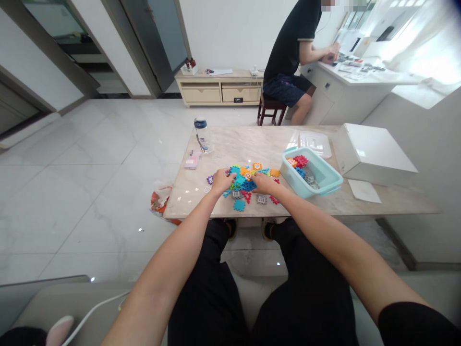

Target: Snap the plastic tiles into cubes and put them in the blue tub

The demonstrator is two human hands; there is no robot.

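A heap of colourful toothed plastic building pieces (239,181) lies on the marble-topped table between my hands. My left hand (223,181) rests at the heap's left side, thumb and forefinger apart and touching teal pieces. At the right side, my right hand (263,184) reaches in with its fingers spread against blue and orange pieces. A single teal piece (239,205) lies nearer the table's front edge. Grey lattice pieces (261,199) and red ones (246,196) are scattered around. Neither hand visibly lifts a piece; the fingertips are small and partly hidden among the pieces.
Right of the heap stands a light-blue bin (306,190) with more pieces inside. Behind it are a clear plastic lid (317,144) and a white box (378,151). A water bottle (203,137) stands back left by a pink packet (192,160). Another person (288,48) sits at a far desk.
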